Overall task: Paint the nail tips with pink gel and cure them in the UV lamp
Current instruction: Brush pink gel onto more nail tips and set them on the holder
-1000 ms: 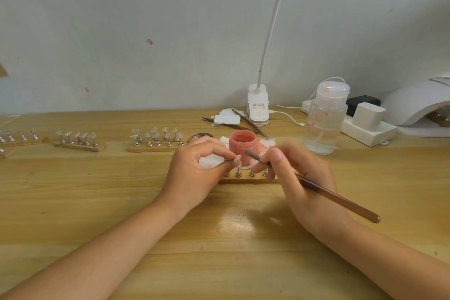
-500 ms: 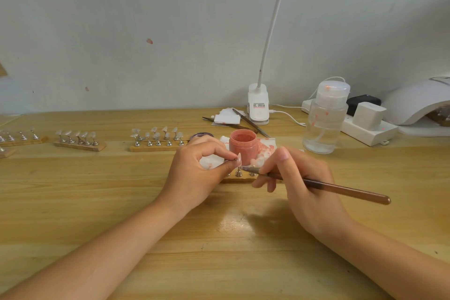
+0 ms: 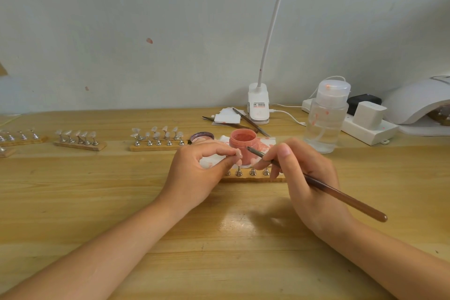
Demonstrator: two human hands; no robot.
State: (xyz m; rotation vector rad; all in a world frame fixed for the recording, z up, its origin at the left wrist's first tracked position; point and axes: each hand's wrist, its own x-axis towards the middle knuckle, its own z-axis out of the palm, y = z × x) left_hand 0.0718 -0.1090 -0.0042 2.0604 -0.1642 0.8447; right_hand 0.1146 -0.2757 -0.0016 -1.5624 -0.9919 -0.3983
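Nail tip (image 3: 239,154) at frame centre is pinched by the left hand (image 3: 194,173), mostly hidden behind fingertips. Right hand (image 3: 306,178) grips the brush (image 3: 316,184), bristles near the pink gel jar (image 3: 242,146). UV lamp (image 3: 421,102) is cut off upper right.

There is just one camera, and it sits on the person's head, looking forward and down across the wooden table (image 3: 73,202) toward the pale wall (image 3: 146,19) behind it. It is close to the work, so both bare arms reach in from the bottom corners, and the left hand (image 3: 194,173) and right hand (image 3: 306,178) meet near the middle of the picture. The wide lens takes in a lot, from the small wooden stands at the far left edge to the white UV lamp (image 3: 418,102) cut off at the right edge, and it bends the back edge of the table a little.
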